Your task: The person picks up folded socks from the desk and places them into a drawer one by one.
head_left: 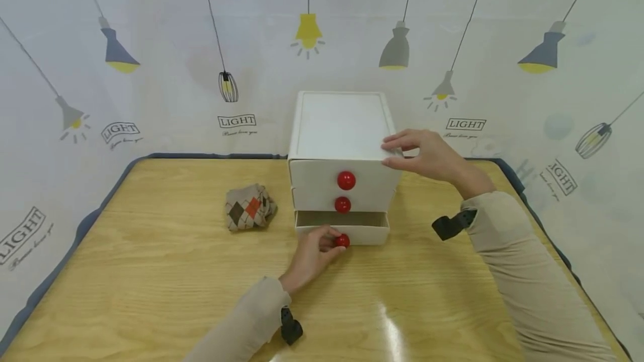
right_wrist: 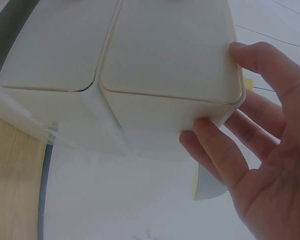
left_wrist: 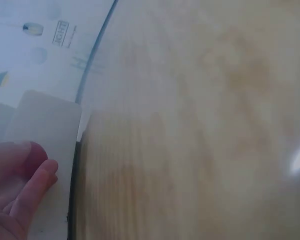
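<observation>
A white drawer cabinet point(head_left: 342, 124) has three stacked drawers with round red knobs. Its bottom drawer point(head_left: 371, 234) is pulled partway out, and the part of its inside in sight looks bare. My left hand point(head_left: 311, 256) pinches that drawer's knob point(head_left: 343, 240) between thumb and fingers; the left wrist view shows the same knob point(left_wrist: 36, 156) partly covered by the fingers. At the cabinet's upper right corner, my right hand point(head_left: 430, 155) holds on, its thumb at the front edge and fingers over the side and top. Both upper drawers are closed.
Left of the cabinet lies a folded argyle cloth point(head_left: 249, 208), beige with brown and orange diamonds. The wooden table point(head_left: 166, 272) has a dark blue border at the back and sides. Behind it hangs a pale sheet point(head_left: 171, 27) printed with lamps. Black straps circle both wrists.
</observation>
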Demonstrator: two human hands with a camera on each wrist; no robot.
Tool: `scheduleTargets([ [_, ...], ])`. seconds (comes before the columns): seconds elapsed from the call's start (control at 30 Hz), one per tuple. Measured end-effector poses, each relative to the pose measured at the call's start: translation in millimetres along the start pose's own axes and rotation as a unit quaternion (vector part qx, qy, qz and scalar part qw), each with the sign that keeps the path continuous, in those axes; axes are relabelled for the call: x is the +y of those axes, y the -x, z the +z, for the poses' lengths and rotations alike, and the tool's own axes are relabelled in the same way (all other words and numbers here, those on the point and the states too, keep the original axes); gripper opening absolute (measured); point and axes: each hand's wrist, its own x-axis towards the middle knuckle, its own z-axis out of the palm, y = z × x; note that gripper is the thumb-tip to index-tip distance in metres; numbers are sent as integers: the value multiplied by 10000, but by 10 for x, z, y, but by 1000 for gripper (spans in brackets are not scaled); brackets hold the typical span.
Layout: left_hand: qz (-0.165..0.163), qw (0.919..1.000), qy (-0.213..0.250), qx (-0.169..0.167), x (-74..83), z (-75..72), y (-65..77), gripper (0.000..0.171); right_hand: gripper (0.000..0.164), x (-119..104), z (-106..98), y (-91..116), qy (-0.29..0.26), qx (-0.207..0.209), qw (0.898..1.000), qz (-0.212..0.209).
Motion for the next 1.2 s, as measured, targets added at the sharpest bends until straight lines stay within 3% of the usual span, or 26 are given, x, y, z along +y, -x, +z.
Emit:
scheduleTargets([
  [0.27, 251, 9980, -410, -409, 145, -24, 324, 18, 41, -10, 4, 5, 19, -53, 9999, 131],
  [0.43, 526, 9920, -810, -815, 235, -38, 554, 18, 42, -16, 8, 7, 14, -93, 9998, 196],
  [0.7, 611, 9849, -1019, -1259, 336, -31, 896, 17, 42, -33, 7, 9, -33, -114, 9997, 213],
  [0.97, 685, 9862, -929, -1189, 299, 23, 1018, 15, 43, -22, 14, 17, -64, -120, 9996, 262],
  [1.2, 493, 9882, -752, -1239, 284, 27, 1036, 12, 43, -39, 7, 24, -59, -134, 9995, 287],
])
